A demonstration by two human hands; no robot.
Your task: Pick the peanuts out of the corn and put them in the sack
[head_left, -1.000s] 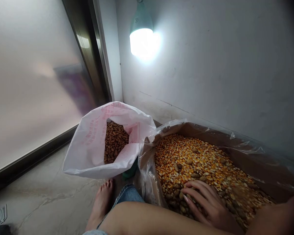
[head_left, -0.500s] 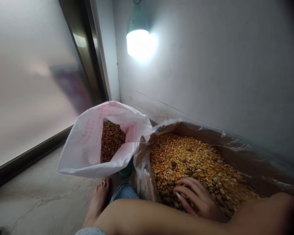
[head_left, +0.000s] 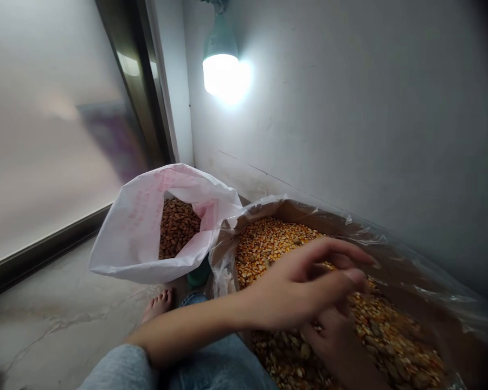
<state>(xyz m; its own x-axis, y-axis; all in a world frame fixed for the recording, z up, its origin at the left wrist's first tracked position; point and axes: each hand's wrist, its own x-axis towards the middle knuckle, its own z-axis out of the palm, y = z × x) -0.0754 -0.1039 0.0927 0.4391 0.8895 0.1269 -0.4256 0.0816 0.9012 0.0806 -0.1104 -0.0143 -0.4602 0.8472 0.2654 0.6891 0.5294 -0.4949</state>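
My left hand (head_left: 309,292) reaches in from the lower left above an open box of yellow corn kernels (head_left: 268,238). Its fingers are bent and apart, and I see nothing between them. Directly beneath it is my right hand (head_left: 335,338), partly covered and blurred, so its fingers do not show clearly. Whether the two hands touch, I cannot tell. Peanuts in their shells (head_left: 295,346) lie among the kernels, thickest near the front. Clear plastic (head_left: 228,260) lines the box.
Left of the box stands an open white sack (head_left: 126,233) holding brown shelled nuts (head_left: 179,225). A lit bulb (head_left: 222,70) hangs by the wall (head_left: 329,108). A frosted door panel (head_left: 44,135) is at left. My bare foot (head_left: 159,303) rests on the marbled floor (head_left: 65,319).
My left hand has come from the right edge back leftward over the box. My right hand, which lay on the peanuts with fingers showing, is now mostly under it. The view shifted slightly.
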